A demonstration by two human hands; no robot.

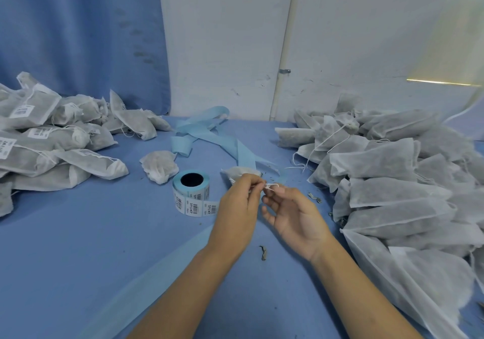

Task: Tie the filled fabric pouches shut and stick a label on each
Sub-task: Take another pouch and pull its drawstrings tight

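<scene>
**Visitor:** Which one is being worked on?

**Onlooker:** Centre of the scene: the pouch [242,172] lies on the blue table [78,234], just beyond both hands, its neck turned toward them.

**Visitor:** And the hands?

**Onlooker:** The left hand [235,207] has its fingers curled, the tips pinching the white drawstring [271,186] close to the neck. The right hand [296,215] is palm up, thumb and forefinger pinching the string's free end, the other fingers loosely spread.

**Visitor:** How would it handle?

**Onlooker:** By its look, light and soft: thin fabric over a loose dry filling that shifts and sheds crumbs. The body offers no firm purchase, so I would take it at the gathered neck or by the string. The string is fine and probably slippery, so a fingertip pinch suits it.

**Visitor:** Surroundings?

**Onlooker:** The label roll [192,192] stands just left of the left hand. The labelled pouches [39,142] are heaped far left, the unlabelled pouches [392,181] heaped right.
</scene>
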